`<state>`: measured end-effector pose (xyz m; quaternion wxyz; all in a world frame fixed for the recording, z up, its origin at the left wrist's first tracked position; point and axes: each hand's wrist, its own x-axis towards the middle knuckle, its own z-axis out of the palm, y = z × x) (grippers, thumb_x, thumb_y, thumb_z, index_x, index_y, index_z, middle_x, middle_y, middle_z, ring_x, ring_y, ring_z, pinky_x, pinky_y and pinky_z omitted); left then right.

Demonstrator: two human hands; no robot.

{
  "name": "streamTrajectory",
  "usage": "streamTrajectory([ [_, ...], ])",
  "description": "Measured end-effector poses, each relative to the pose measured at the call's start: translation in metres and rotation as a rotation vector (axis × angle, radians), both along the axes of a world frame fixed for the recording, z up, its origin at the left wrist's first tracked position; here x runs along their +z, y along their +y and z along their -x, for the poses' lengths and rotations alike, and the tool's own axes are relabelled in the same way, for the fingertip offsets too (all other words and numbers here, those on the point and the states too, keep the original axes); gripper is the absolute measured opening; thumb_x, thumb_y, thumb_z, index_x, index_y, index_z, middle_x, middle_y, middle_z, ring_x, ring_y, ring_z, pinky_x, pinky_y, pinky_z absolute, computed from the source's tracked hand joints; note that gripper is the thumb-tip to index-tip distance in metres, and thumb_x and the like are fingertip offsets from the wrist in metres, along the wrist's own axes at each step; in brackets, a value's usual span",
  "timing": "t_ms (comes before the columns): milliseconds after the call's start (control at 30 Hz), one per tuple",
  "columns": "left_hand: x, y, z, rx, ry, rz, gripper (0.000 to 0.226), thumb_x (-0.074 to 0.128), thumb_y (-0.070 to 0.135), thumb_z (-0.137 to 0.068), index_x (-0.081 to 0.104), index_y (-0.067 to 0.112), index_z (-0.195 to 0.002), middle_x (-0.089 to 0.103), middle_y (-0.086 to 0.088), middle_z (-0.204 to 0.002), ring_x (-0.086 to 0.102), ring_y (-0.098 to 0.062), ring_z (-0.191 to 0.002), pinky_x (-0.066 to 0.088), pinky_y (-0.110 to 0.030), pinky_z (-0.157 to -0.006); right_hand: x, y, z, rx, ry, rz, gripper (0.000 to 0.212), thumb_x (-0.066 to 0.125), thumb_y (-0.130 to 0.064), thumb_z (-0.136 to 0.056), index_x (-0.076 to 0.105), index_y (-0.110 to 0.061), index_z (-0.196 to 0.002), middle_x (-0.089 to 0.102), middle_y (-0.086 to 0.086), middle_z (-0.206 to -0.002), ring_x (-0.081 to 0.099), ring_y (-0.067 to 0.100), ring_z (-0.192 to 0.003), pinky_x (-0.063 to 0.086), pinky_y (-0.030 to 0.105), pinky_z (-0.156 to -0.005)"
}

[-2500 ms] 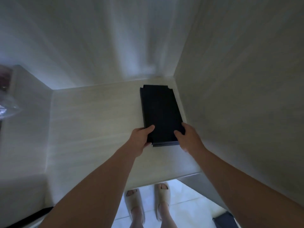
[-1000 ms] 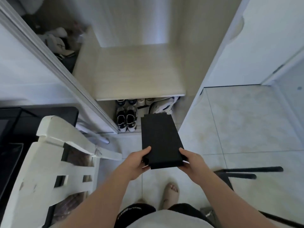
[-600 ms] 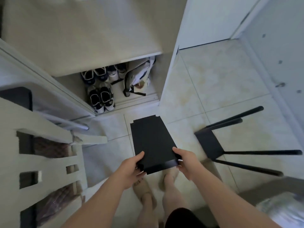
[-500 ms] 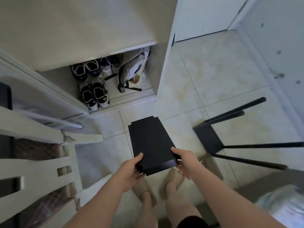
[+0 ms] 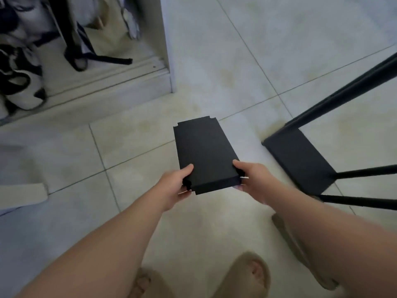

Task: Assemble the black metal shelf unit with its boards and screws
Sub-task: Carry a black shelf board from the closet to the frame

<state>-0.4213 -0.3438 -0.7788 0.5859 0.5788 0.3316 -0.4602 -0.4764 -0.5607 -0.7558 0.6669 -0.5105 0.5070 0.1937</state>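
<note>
My left fingers (image 5: 187, 169) and right fingers (image 5: 238, 164) clamp the near corners of the black boards (image 5: 204, 151), held above the floor (image 5: 214, 61), the shelf frame (image 5: 300, 162) lying right of my fingers; I reckon an uneven grip while swinging across could let them slide apart and drop.

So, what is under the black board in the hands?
Floor tiles show around the black board; left hand and right hand grip its near corners. Directly beneath is covered.

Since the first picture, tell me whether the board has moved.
Yes. The board came out of the cabinet, down toward the frame on the floor.
</note>
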Motion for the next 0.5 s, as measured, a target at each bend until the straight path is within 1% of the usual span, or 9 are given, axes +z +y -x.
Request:
streamTrajectory([
  [67, -0.044, -0.025, -0.007, -0.016, -0.021, 0.033, 0.036, 0.071, 0.036, -0.092, 0.065, 0.011, -0.116, 0.07, -0.006, -0.117, 0.066, -0.026, -0.111, 0.056, -0.032, -0.077, -0.04, -0.024, -0.003, -0.006, -0.034, 0.026, 0.022, 0.071, -0.021, -0.094, 0.069, -0.003, -0.106, 0.072, 0.006, -0.096, 0.072, 0.027, -0.084, 0.059, 0.033, -0.07],
  [167, -0.078, -0.054, -0.012, -0.054, -0.044, 0.07, 0.036, 0.073, 0.035, -0.09, 0.065, 0.01, -0.115, 0.068, -0.008, -0.116, 0.066, -0.025, -0.102, 0.055, -0.032, -0.074, -0.074, -0.053, 0.001, 0.003, -0.084, 0.048, 0.021, 0.071, -0.021, -0.094, 0.069, -0.003, -0.104, 0.071, 0.006, -0.095, 0.071, 0.024, -0.083, 0.058, 0.032, -0.07],
  [267, -0.083, -0.082, -0.003, -0.12, -0.115, 0.05, 0.04, 0.073, 0.039, -0.09, 0.064, 0.011, -0.117, 0.069, -0.007, -0.113, 0.068, -0.023, -0.095, 0.055, -0.031, -0.074, -0.089, -0.081, 0.014, 0.017, -0.095, 0.095, 0.022, 0.071, -0.022, -0.095, 0.066, -0.004, -0.108, 0.072, 0.007, -0.101, 0.071, 0.024, -0.091, 0.057, 0.032, -0.069],
  [333, -0.075, -0.098, 0.014, -0.16, -0.211, -0.046, 0.041, 0.074, 0.043, -0.089, 0.064, 0.013, -0.115, 0.07, -0.005, -0.103, 0.069, -0.019, -0.083, 0.054, -0.028, -0.068, -0.086, -0.092, 0.026, 0.047, -0.089, 0.155, 0.022, 0.07, -0.024, -0.095, 0.065, -0.006, -0.108, 0.071, 0.007, -0.101, 0.069, 0.023, -0.09, 0.055, 0.03, -0.066],
  [400, -0.07, -0.114, 0.033, -0.153, -0.271, -0.131, 0.035, 0.075, 0.039, -0.088, 0.067, 0.013, -0.109, 0.069, -0.003, -0.092, 0.065, -0.016, -0.07, 0.052, -0.024, -0.061, -0.086, -0.102, 0.039, 0.079, -0.045, 0.229, 0.023, 0.07, -0.025, -0.096, 0.062, -0.007, -0.107, 0.068, 0.009, -0.103, 0.066, 0.023, -0.088, 0.054, 0.03, -0.065],
  [433, -0.068, -0.122, 0.046, -0.149, -0.277, -0.159, 0.031, 0.076, 0.035, -0.087, 0.068, 0.013, -0.106, 0.069, -0.003, -0.09, 0.063, -0.016, -0.068, 0.051, -0.023, -0.06, -0.085, -0.106, 0.048, 0.107, -0.01, 0.267, 0.021, 0.068, -0.025, -0.097, 0.061, -0.007, -0.107, 0.065, 0.01, -0.103, 0.065, 0.023, -0.086, 0.053, 0.031, -0.065],
  [500, -0.068, -0.135, 0.065, -0.142, -0.275, -0.197, 0.027, 0.076, 0.03, -0.087, 0.069, 0.011, -0.105, 0.069, -0.007, -0.095, 0.062, -0.02, -0.073, 0.052, -0.026, -0.065, -0.086, -0.115, 0.064, 0.205, 0.012, 0.33, 0.024, 0.063, -0.021, -0.099, 0.061, -0.002, -0.113, 0.063, 0.012, -0.1, 0.061, 0.022, -0.082, 0.052, 0.033, -0.068],
])
